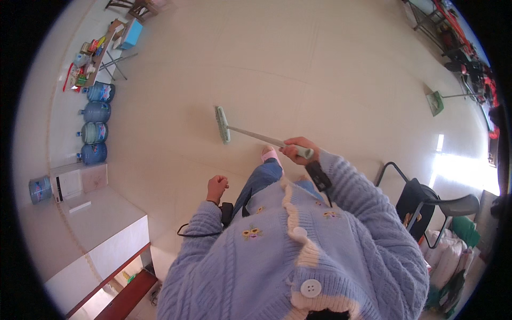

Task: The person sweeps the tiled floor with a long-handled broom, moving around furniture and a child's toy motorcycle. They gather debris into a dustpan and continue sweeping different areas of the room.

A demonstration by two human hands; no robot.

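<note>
My right hand (300, 150) is closed around the upper end of a long pale handle, close to its green grip. The handle slants away to the left and ends in a pale green floor brush or broom head (223, 125), whose bristles face left over the beige tiled floor (256, 88). My left hand (217, 188) hangs in front of my body on the left, fingers curled, with nothing visible in it. Below the brush a foot in a pink slipper (270, 155) shows. Both sleeves are blue knit, with a black device at each wrist.
Large blue water bottles (96, 112) line the left wall beside a table (98, 56) with packages. A tiled ledge (116, 228) is at lower left. On the right are a green dustpan (435, 103), a black chair (418, 204) and white sacks (444, 252).
</note>
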